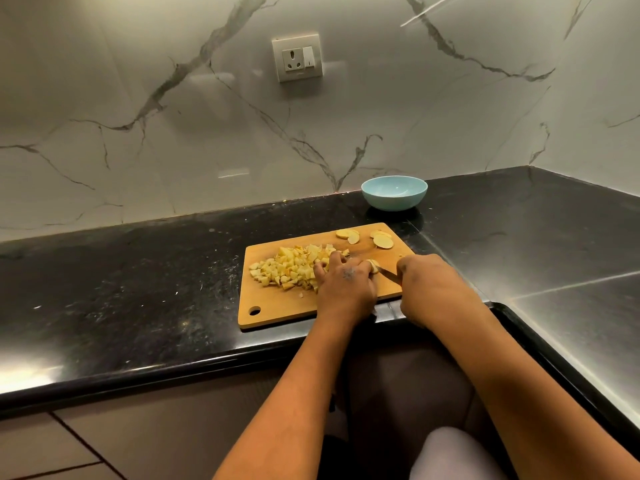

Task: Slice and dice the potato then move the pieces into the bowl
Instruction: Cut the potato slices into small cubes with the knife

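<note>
A wooden cutting board (277,306) lies on the black counter. A heap of diced potato (291,266) covers its left middle, and several round potato slices (382,240) lie at its far right corner. My left hand (346,282) holds down a small potato piece (373,264) with curled fingers. My right hand (429,285) grips a knife (388,274) whose blade points left against that piece. The light blue bowl (394,192) stands beyond the board near the wall, with nothing visible in it.
The black counter (138,289) runs left and turns a corner to the right. A marble wall with a power socket (298,57) rises behind. The counter's front edge lies just below the board.
</note>
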A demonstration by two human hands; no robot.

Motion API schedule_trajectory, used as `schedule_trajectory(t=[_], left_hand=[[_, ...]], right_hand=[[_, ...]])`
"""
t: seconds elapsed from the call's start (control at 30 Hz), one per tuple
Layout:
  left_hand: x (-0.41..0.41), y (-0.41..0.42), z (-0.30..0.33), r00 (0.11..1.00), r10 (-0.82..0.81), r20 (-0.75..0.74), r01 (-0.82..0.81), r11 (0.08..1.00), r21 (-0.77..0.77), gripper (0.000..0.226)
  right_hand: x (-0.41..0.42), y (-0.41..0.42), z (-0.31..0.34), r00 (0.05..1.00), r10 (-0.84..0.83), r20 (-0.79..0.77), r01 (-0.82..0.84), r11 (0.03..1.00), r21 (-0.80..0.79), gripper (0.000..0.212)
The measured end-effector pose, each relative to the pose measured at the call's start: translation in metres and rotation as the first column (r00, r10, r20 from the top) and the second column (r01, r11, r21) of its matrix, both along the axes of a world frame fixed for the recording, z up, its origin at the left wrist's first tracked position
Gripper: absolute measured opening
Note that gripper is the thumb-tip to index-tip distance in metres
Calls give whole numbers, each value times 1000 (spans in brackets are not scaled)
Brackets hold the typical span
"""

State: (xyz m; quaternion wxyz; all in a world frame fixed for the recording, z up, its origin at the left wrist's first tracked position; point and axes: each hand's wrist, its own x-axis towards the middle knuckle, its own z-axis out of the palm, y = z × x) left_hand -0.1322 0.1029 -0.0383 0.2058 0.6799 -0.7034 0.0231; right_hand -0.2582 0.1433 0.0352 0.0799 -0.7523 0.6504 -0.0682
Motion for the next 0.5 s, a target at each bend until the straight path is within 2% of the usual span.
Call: schedule_trajectory(t=[0.2,0.37,0.5], left_hand=[[1,1,0,1000,-5,-6,5,1000,-2,33],[2,-4,-2,987,32,-156,-50,992,-115,32],[-11,-14,6,975,102,-199,-126,985,-117,46]], right_hand=[[-22,8,1,999,-15,48,14,999,31,35],[-47,4,3,938,-35,344,56,997,-50,17],[-55,-9,14,914,26,405,22,993,-112,14]])
